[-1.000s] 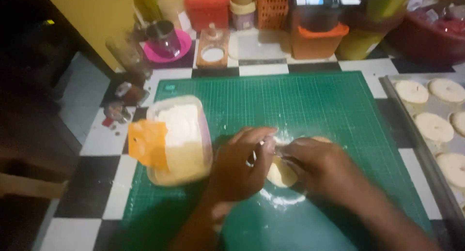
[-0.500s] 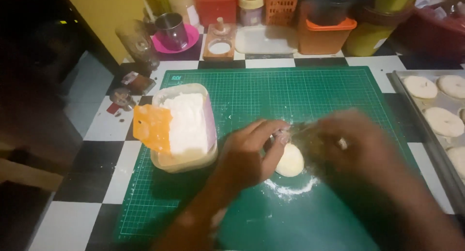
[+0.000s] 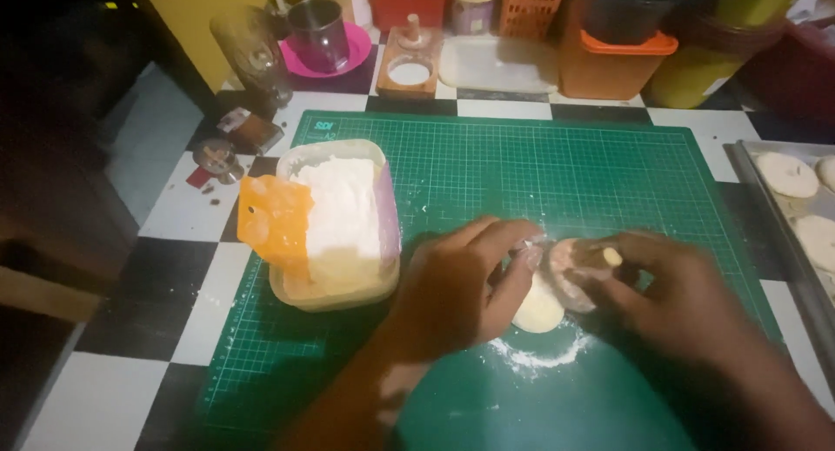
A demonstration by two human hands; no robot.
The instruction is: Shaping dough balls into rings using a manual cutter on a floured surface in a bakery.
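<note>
On the green cutting mat (image 3: 522, 168), my left hand (image 3: 457, 286) and right hand (image 3: 674, 299) pinch a small dough disc (image 3: 539, 307) over a flour dusting. Fingers curl narrow around its edge, so I'd say keep pressure light and even, probably re-flouring from the tub (image 3: 339, 225) if it's sticking.

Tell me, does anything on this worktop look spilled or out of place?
A little: white flour is scattered in a loose ring on the green cutting mat around the dough disc under the left hand and right hand. The orange scraper rests tilted on the flour tub.
</note>
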